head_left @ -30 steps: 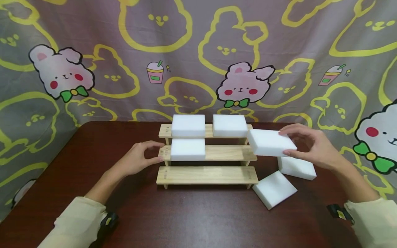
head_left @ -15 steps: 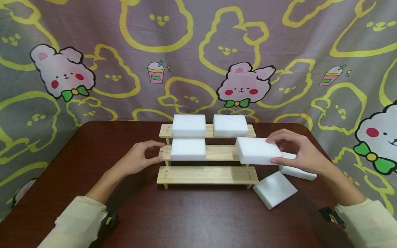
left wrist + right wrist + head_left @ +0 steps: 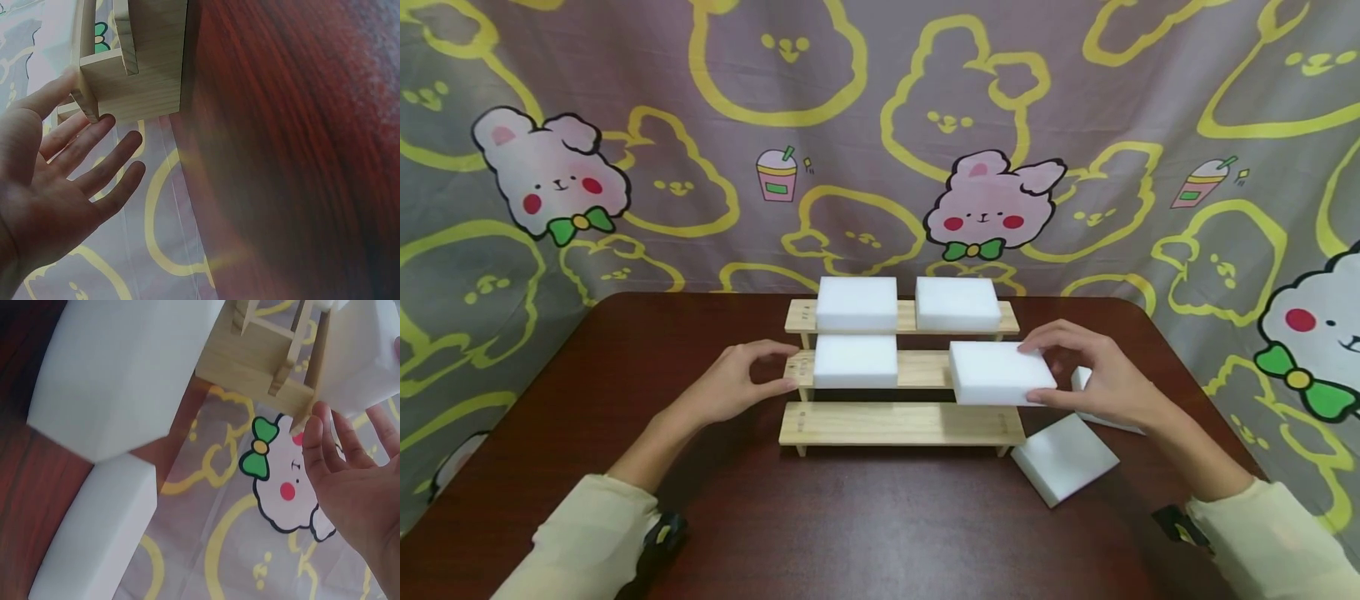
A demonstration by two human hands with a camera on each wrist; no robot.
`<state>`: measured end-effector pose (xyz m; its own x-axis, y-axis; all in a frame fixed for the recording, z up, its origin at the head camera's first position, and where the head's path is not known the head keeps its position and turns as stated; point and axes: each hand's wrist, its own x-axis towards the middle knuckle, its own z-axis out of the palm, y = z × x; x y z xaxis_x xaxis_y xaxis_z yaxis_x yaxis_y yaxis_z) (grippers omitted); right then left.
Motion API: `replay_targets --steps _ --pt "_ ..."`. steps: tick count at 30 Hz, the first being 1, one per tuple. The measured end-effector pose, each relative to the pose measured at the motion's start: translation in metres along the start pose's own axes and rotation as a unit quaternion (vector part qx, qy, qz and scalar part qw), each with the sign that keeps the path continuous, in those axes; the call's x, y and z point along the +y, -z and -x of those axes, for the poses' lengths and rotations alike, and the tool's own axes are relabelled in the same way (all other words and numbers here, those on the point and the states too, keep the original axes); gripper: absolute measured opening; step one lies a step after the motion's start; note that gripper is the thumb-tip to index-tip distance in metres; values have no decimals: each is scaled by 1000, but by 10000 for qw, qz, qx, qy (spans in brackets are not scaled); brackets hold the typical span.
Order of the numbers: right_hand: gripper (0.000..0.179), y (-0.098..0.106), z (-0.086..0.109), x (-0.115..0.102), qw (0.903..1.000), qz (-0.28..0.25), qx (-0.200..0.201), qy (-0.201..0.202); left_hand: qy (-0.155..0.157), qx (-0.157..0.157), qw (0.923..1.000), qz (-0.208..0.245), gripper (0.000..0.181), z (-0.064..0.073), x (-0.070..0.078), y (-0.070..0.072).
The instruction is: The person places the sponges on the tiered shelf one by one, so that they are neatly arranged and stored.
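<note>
A three-step wooden display rack (image 3: 902, 427) stands on the table. At its left end, my left hand (image 3: 728, 385) holds the middle step between thumb and fingers; the left wrist view shows the thumb on one side of the board and fingertips at its other edge. My right hand (image 3: 1101, 379) pinches a white sponge block (image 3: 1000, 372) by its right side, over the right part of the middle step. Whether the block touches the step is unclear. Another white block (image 3: 856, 361) sits on the middle step's left part.
Two white blocks, one at left (image 3: 857, 303) and one at right (image 3: 957, 303), sit on the top step. Right of the rack, a loose block (image 3: 1066, 460) lies on the dark table (image 3: 865, 525), and another (image 3: 1081, 380) is partly behind my right hand. A patterned curtain (image 3: 865, 75) hangs behind.
My right hand has carried the sponge block leftward and slightly down, from beside the rack to over the middle step's right part. The left hand stays at the rack's left end.
</note>
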<state>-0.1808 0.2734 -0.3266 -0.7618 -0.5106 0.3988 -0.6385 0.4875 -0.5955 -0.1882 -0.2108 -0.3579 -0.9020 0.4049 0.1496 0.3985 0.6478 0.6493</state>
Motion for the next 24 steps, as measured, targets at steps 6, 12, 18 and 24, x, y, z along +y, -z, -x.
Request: replay_targets --steps 6,12,18,24 --pt "55 -12 -5 -1 9991 216 209 303 -3 20 10000 10 48 0 0 0" --pt "56 -23 -8 -1 9986 288 361 267 -24 38 10000 -23 48 0 1 0" --pt "55 -33 -11 -4 9977 474 438 217 -1 26 10000 -21 48 0 2 0" --pt "54 -44 -12 -3 9963 539 583 334 -85 47 10000 -1 47 1 2 -1"
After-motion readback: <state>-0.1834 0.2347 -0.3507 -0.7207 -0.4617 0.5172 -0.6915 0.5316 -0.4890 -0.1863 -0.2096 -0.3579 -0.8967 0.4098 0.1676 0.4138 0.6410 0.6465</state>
